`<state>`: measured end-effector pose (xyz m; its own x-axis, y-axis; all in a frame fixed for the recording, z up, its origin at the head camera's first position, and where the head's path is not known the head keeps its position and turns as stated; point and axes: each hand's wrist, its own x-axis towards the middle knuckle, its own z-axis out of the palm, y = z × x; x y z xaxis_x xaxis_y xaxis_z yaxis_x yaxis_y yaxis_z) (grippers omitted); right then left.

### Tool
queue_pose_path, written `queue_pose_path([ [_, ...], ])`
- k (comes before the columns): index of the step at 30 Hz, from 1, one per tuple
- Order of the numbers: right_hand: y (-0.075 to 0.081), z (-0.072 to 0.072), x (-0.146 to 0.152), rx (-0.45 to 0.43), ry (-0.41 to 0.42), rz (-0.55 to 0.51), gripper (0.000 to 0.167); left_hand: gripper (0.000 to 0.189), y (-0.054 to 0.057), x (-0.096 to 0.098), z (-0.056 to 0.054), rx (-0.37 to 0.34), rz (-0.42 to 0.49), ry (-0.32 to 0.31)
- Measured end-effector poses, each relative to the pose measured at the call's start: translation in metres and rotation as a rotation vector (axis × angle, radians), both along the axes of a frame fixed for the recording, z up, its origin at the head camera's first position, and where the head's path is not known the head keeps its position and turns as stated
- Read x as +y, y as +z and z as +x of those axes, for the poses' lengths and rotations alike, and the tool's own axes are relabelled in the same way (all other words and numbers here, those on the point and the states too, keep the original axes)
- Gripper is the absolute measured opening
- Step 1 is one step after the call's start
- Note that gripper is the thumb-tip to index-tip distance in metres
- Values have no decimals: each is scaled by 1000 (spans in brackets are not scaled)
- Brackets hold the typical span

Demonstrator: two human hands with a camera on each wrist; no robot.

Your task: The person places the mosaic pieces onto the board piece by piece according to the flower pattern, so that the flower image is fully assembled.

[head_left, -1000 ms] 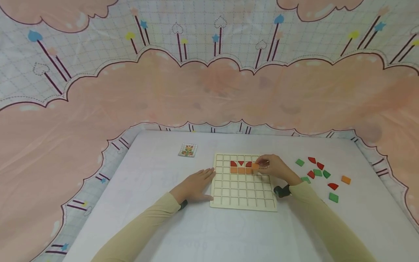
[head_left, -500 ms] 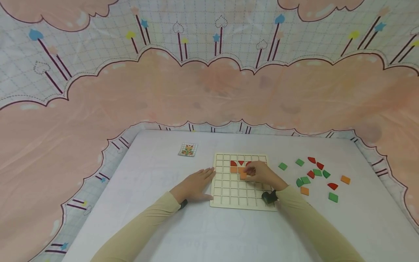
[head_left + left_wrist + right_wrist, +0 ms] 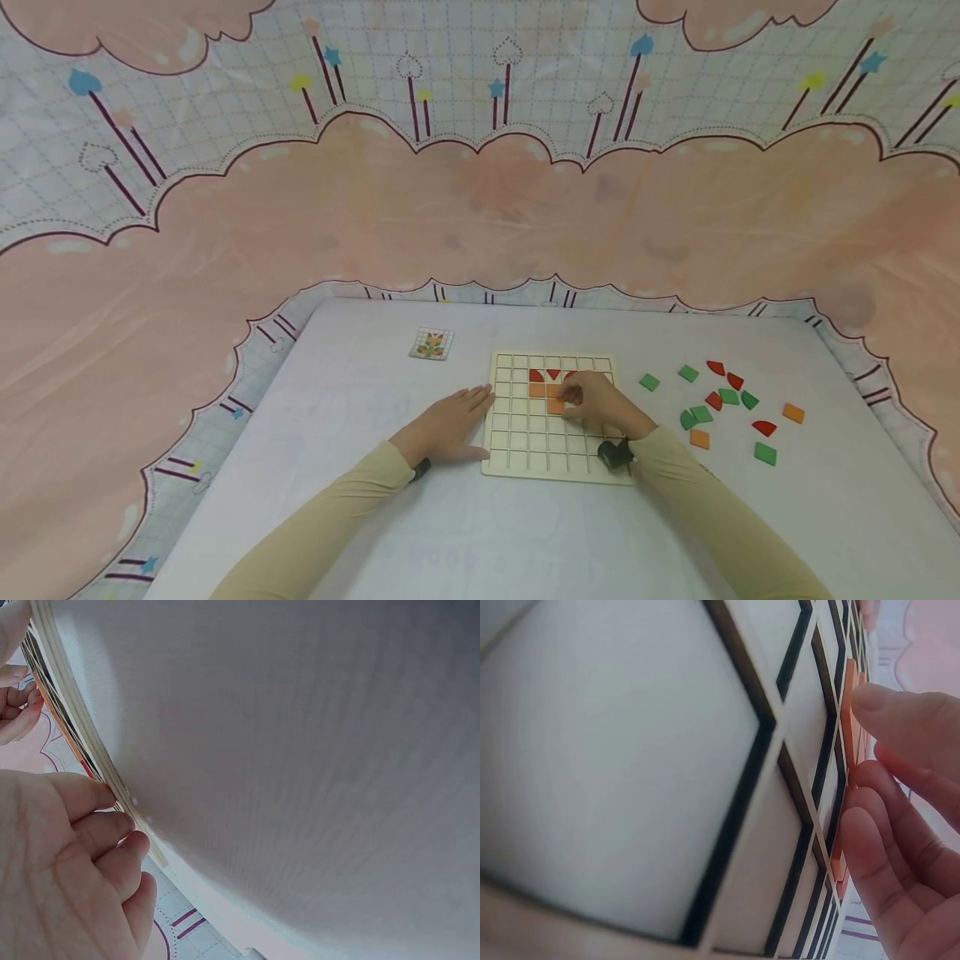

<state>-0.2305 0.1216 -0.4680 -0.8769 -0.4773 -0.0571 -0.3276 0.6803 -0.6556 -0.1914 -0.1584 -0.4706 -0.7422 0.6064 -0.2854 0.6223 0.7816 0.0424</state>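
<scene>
A pale wooden grid board (image 3: pixel 517 450) lies on the white table. My left hand (image 3: pixel 448 427) rests at its left edge with the fingers extended; in the left wrist view the fingertips (image 3: pixel 112 799) touch the board's side. Over the board, my right hand (image 3: pixel 600 403) pinches an orange square tile (image 3: pixel 555 406) below the orange row. The right wrist view has the thumb (image 3: pixel 874 697) against an orange tile's edge (image 3: pixel 848 712). A red quarter-round tile (image 3: pixel 536 376), a red triangle tile (image 3: pixel 553 374) and another red tile sit in the row above, partly behind my hand.
Loose green, red and orange tiles lie scattered to the right, among them a green square (image 3: pixel 766 453) and an orange square (image 3: pixel 793 412). A small picture card (image 3: pixel 431 343) with a flower pattern lies left of the board's far corner. Patterned cloth (image 3: pixel 480 217) rises behind the table.
My right hand has moved left and toward me, carrying the orange tile from the orange row's right end to a cell below that row. The left hand has stayed put.
</scene>
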Motion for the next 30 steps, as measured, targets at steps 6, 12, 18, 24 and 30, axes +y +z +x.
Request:
queue_pose_path([
  [6,-2,-1,1,17,15,18,16,92,1,0,0,0,1,3],
  [12,-3,-2,2,23,36,26,11,93,1,0,1,6,-3,6],
  [18,-1,-2,3,7,43,23,11,93,0,0,0,8,-10,4],
  [24,5,-2,13,9,50,-23,13,92,1,0,0,8,-2,-2],
  [30,16,-5,42,12,19,-88,15,92,0,0,-1,12,-6,-4],
])
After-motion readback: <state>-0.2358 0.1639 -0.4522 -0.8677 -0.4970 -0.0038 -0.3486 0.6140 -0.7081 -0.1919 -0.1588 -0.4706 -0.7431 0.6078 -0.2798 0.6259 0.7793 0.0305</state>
